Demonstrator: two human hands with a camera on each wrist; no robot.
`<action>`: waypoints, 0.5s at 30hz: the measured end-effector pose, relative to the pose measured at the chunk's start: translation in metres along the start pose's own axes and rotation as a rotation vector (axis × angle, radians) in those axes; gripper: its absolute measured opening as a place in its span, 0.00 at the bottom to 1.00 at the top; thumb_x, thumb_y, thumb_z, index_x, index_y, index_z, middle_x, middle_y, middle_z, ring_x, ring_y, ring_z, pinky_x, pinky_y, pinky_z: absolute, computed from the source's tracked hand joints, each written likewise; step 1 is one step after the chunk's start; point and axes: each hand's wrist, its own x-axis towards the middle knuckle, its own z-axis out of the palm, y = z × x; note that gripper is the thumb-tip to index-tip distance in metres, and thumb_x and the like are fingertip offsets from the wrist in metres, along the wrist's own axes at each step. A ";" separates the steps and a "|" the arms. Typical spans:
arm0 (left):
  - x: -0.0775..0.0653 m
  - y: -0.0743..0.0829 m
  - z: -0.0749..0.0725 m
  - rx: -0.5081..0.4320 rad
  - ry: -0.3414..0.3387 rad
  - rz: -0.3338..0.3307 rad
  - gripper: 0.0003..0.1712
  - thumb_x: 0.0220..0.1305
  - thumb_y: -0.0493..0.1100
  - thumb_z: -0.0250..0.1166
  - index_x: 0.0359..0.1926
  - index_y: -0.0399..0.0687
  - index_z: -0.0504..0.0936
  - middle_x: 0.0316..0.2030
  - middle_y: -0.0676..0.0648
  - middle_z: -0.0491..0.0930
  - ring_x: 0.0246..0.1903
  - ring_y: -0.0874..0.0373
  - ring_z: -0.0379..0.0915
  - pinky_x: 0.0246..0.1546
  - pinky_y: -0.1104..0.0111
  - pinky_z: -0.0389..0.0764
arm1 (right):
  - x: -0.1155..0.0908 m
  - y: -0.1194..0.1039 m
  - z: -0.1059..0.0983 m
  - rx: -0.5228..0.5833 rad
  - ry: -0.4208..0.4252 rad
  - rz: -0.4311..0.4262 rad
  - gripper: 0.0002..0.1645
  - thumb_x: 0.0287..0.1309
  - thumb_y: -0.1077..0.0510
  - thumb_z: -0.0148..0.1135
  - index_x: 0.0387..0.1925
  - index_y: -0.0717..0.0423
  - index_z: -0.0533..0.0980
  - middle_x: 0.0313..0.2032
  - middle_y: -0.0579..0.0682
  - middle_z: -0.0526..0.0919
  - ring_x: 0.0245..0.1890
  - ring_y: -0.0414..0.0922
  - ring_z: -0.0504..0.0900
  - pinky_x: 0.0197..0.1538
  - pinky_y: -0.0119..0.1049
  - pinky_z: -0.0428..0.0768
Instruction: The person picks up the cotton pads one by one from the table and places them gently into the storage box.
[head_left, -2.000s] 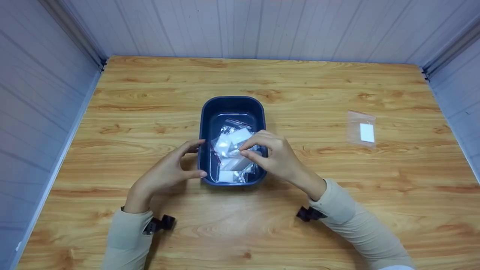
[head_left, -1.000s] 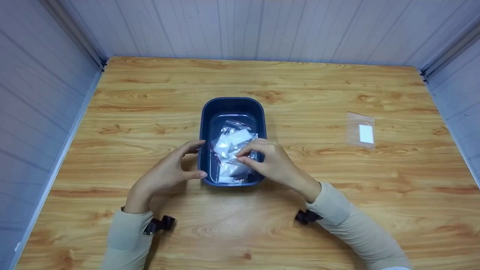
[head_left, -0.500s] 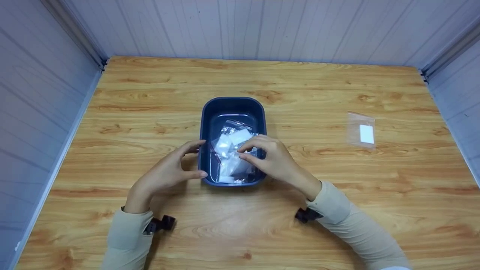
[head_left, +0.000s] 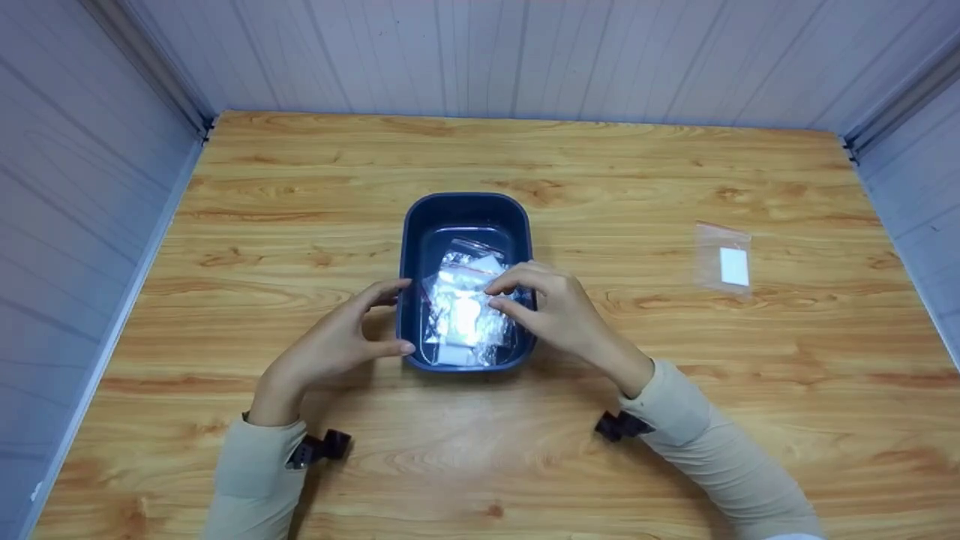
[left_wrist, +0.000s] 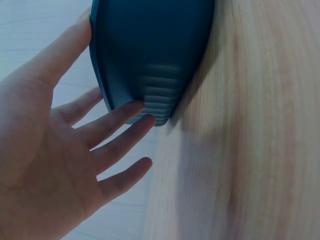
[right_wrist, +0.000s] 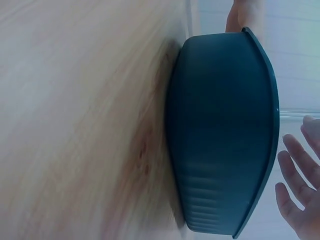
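Observation:
My left hand (head_left: 337, 330) rests at the left side of a dark blue plastic bin (head_left: 466, 199), thumb and fingers spread against its rim. In the left wrist view the fingers (left_wrist: 117, 122) are loosely extended beside the bin wall. A pile of small clear zip bags (head_left: 465, 300) with white cards inside lies in the near part of the bin. The topmost bag, with a red zip line, lies nearly flat. My right hand (head_left: 559, 311) hovers over the bin's right rim, index finger and thumb slightly apart just above that bag. Nothing shows between its fingertips in the right wrist view.
To the right on the wood-grain table (head_left: 615, 180) lies a single clear zip bag (head_left: 724, 259) with a white card in it. Pale panelled walls (head_left: 480, 60) enclose the back and both sides.
The top zip bag has gone from raised under the right fingertips to lying flat on the pile. The right hand has moved slightly up and right. The left hand and bin have stayed put.

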 end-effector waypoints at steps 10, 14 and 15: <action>0.001 0.000 0.000 0.012 0.000 -0.030 0.50 0.55 0.56 0.75 0.75 0.63 0.59 0.72 0.49 0.61 0.71 0.47 0.55 0.71 0.41 0.48 | -0.005 0.000 -0.012 0.026 0.038 -0.005 0.08 0.61 0.62 0.68 0.42 0.59 0.84 0.41 0.46 0.87 0.46 0.43 0.83 0.54 0.36 0.79; 0.000 0.000 0.000 0.014 0.002 -0.029 0.50 0.55 0.56 0.75 0.75 0.63 0.59 0.72 0.50 0.61 0.71 0.47 0.54 0.71 0.41 0.48 | -0.008 0.000 -0.019 0.017 0.059 0.016 0.07 0.60 0.63 0.68 0.41 0.60 0.84 0.41 0.47 0.87 0.46 0.44 0.83 0.53 0.36 0.80; 0.000 0.000 0.000 0.013 0.002 -0.029 0.50 0.55 0.55 0.75 0.75 0.63 0.59 0.72 0.50 0.61 0.71 0.47 0.54 0.71 0.41 0.48 | -0.009 0.000 -0.021 0.010 0.066 0.023 0.07 0.60 0.63 0.68 0.41 0.60 0.84 0.41 0.48 0.87 0.45 0.44 0.83 0.53 0.36 0.80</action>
